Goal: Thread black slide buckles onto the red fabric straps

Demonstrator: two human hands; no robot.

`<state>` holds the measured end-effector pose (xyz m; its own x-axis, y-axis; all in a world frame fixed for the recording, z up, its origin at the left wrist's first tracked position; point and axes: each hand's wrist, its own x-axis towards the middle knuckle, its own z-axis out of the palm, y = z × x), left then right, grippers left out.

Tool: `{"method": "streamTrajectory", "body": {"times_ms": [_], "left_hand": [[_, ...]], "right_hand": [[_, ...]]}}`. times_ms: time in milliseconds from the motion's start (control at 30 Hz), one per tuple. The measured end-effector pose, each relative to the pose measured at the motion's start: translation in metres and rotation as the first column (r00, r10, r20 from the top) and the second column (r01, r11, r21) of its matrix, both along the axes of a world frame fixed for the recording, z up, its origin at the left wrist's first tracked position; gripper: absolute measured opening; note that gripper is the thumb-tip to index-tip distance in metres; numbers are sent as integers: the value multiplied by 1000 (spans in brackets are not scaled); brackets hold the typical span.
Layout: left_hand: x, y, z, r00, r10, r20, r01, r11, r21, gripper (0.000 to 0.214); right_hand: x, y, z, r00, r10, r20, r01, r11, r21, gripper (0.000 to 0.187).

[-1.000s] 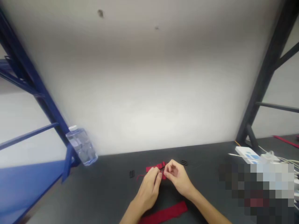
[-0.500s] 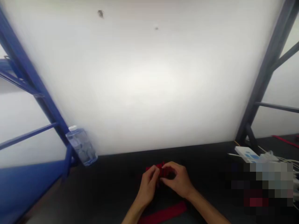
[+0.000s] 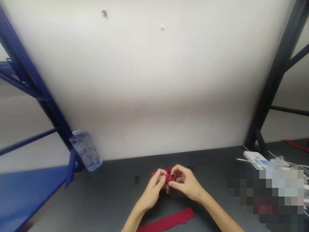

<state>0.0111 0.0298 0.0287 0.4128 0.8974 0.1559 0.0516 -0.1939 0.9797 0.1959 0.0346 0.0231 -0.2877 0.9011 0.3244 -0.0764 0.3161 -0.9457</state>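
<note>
Between my two hands is a small bunched piece of red ribbon with dark bands, held just above the dark tabletop. My left hand pinches its left side between thumb and fingers. From the other side, my right hand curls its thumb and index finger onto the right part. The fingers hide much of the piece, so its exact shape cannot be made out. Nearer to me, a flat red fabric strip lies on the table below both hands.
A small black piece lies left of my hands, another dark item behind the right one. A clear bottle leans by the blue frame. At right are a white-and-blue box, pale cables and a blurred-out patch.
The picture has brightened, so the tabletop and small dark items show more clearly. My right thumb and index finger have closed in on the red ribbon; the left hand keeps its pinch.
</note>
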Motion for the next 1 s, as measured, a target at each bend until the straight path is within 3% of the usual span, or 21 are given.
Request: {"method": "streamTrajectory", "body": {"times_ms": [100,267,400,600,800,867,1000], "left_hand": [[-3,3,-4,991,-84,105,94,991,-92,29],[-13,12,-2,981,5,193,19,992,-125,29],[-26,17,3,988,37,153,-12,987,-158,28],[-30,11,11,997,-22,70,33,987,-157,30],[-17,4,1,952,-149,-268,128,987,-94,32],[-15,4,-2,907,-102,-410,105,994,-14,28],[-20,4,-2,794,103,-599,29,978,207,20]], "right_hand": [[4,7,-4,994,41,-100,-51,994,-100,33],[13,14,-5,970,42,-241,-76,989,-130,38],[18,15,-3,969,34,-245,-69,988,-136,38],[27,20,-6,978,43,-202,-68,990,-119,33],[41,27,-13,999,26,40,-21,993,-118,31],[42,29,-20,992,53,114,-37,990,-134,31],[35,33,-36,972,27,232,-3,995,-104,29]]}}
